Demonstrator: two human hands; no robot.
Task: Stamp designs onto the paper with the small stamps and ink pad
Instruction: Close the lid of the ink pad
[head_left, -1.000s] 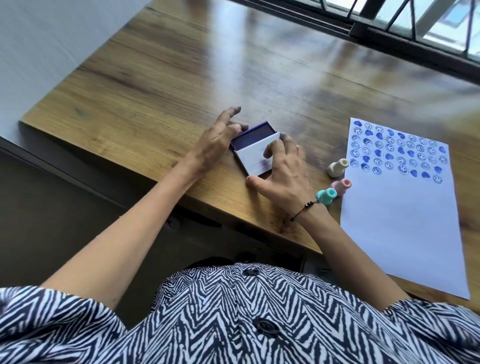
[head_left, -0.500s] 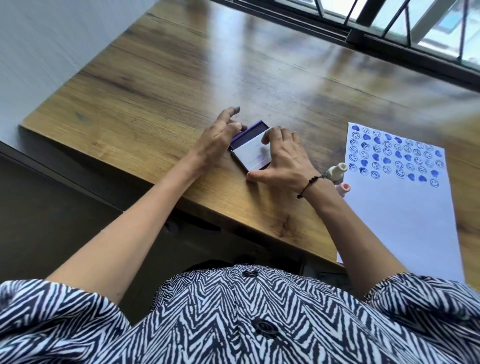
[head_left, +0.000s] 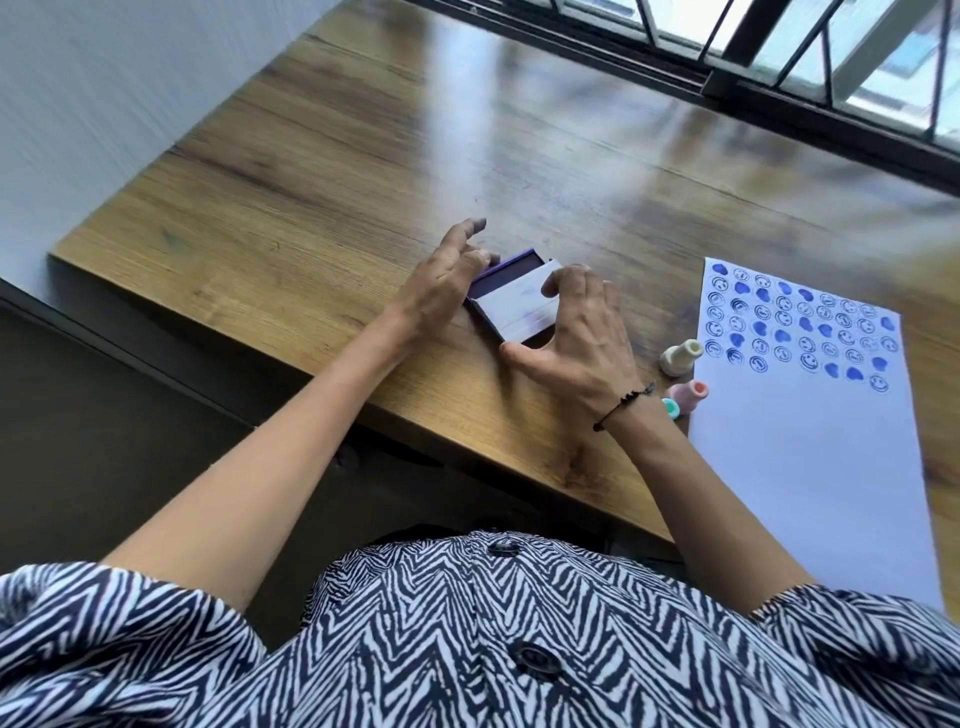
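A small purple ink pad (head_left: 511, 270) lies on the wooden table with its white lid (head_left: 519, 312) lowered over most of it; only a strip of the purple pad shows at the far edge. My left hand (head_left: 447, 280) grips the pad's left side, its ink-stained forefinger lifted. My right hand (head_left: 576, 338) has its fingertips on the lid's right edge and its thumb by the near corner. The white paper (head_left: 810, 457) lies to the right, with several rows of blue smileys and hearts across its top. A cream stamp (head_left: 679, 356), a pink stamp (head_left: 688, 395) and a teal stamp (head_left: 671, 408) lie beside the paper.
The wooden table (head_left: 322, 197) has its near edge just below my wrists and its left edge by a pale wall. A barred window (head_left: 779, 47) runs along the far side. The paper's lower part hangs over the table's near edge.
The white lid has swung down over the purple pad, so less of the pad shows. My right hand moved up onto the lid; my left hand stayed on the pad's side.
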